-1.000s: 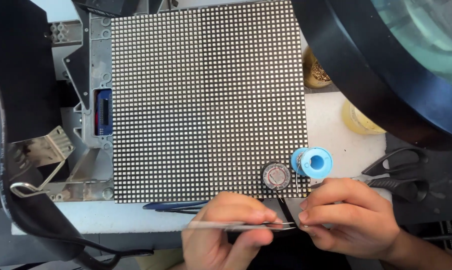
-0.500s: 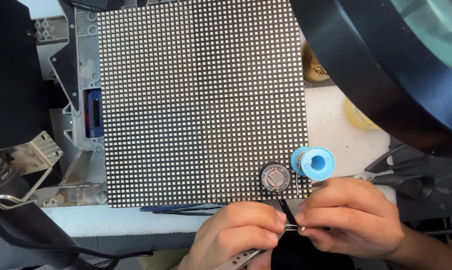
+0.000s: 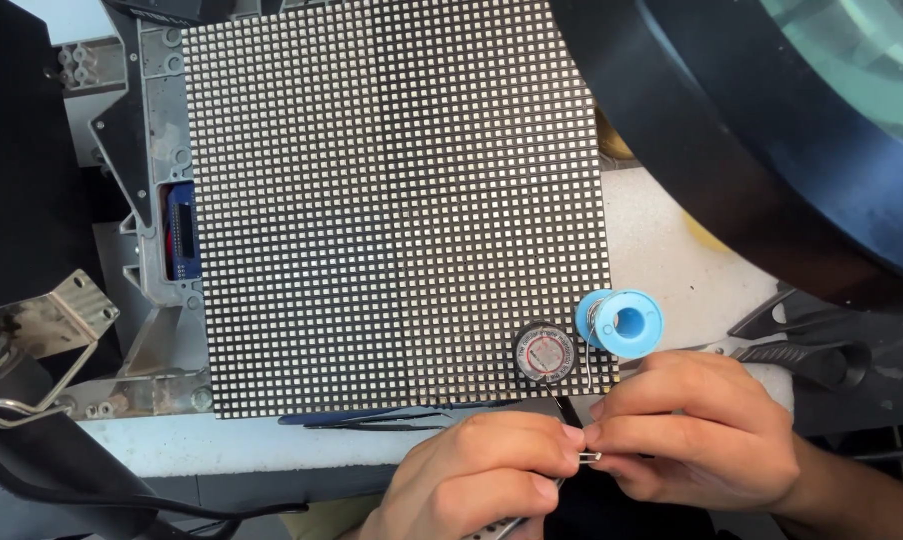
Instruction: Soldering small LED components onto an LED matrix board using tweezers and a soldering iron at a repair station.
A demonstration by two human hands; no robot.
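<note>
My left hand and my right hand meet at the bottom of the head view, fingertips pinched together on a small metal piece. My left hand also grips slim metal tweezers that poke out below the fingers. A thin wire runs from the pinch up toward a blue solder spool. Beside the spool sits a small round tin on the lower right corner of a big square LED dot-matrix panel.
A large black-rimmed magnifier lens overhangs the top right. Black-handled scissors lie right of the spool. A metal clip stand and black cables sit at the left. A dark tool lies along the white bench edge.
The view has shifted, so the panel sits further left and lower. My hands stay pinched together; the tweezers, earlier lying level across my left fingers, now point down out of the hand.
</note>
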